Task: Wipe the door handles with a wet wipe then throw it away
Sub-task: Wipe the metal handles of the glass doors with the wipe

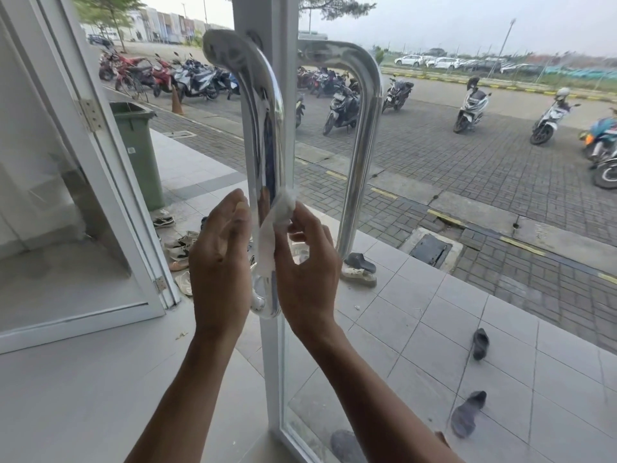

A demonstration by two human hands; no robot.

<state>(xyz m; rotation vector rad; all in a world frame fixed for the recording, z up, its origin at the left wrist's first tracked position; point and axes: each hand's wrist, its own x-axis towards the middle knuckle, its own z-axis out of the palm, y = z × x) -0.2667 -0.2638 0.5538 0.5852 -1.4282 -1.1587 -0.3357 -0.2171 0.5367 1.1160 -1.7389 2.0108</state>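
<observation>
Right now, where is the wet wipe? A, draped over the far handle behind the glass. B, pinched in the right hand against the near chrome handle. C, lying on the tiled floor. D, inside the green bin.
B: the wet wipe hangs from the right hand's fingertips, pressed to the lower part of the near chrome handle, while the left hand rests open on the handle's other side.

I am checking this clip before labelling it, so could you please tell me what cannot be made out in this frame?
- Head view: the lower stretch of the near handle is hidden by the wet wipe and both hands.
- Left hand: its fingertips lie behind the bar, so contact is unclear.
- Green bin: partly covered by the open door frame.
- The bar's cleanliness cannot be judged through the reflections.
</observation>
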